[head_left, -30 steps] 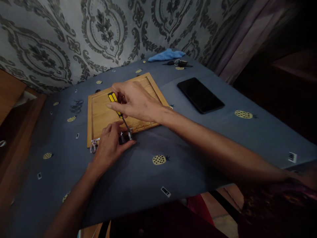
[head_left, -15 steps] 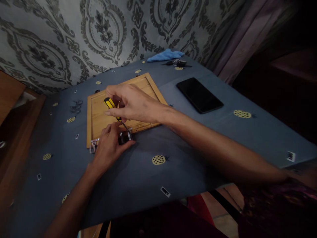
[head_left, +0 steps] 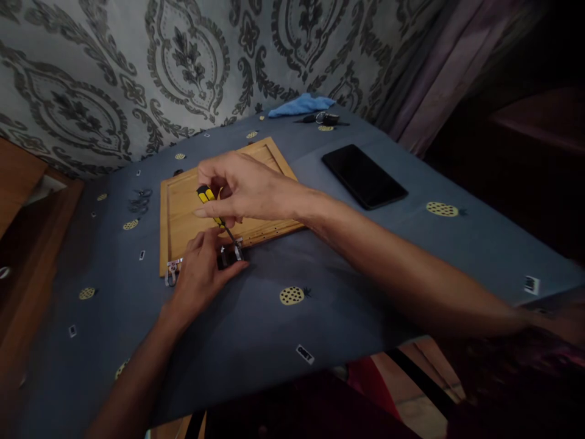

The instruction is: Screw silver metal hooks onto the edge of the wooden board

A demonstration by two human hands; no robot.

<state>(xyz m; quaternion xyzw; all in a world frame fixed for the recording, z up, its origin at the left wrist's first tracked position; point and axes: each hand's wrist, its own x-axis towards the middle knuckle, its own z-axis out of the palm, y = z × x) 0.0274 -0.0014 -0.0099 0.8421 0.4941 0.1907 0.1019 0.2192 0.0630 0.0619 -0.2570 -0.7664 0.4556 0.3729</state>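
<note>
My right hand (head_left: 247, 189) is closed around the yellow-and-black handle of a screwdriver (head_left: 207, 195). The screwdriver slants down, its tip at a small metal fitting (head_left: 238, 249) on the near edge of a framed wooden panel (head_left: 187, 204). Just below, my left hand (head_left: 200, 265) has its fingers over that edge and its thumb underneath, closed on the fitting and a dark part beside it. A second metal fitting (head_left: 172, 272) is at the panel's near left corner. My left fingers partly cover the edge between the two fittings.
A black phone (head_left: 364, 176) lies to the right of the panel. Toward the wall are a blue cloth (head_left: 301, 105) and a bunch of keys (head_left: 323, 118). Several small metal pieces (head_left: 139, 200) lie left of the panel. The table has a blue pineapple-print cloth (head_left: 347, 292).
The screwdriver handle has turned and shifted slightly to the right in my right hand, its tip still at the fitting. My left hand keeps its hold. The whole view has shifted a little.
</note>
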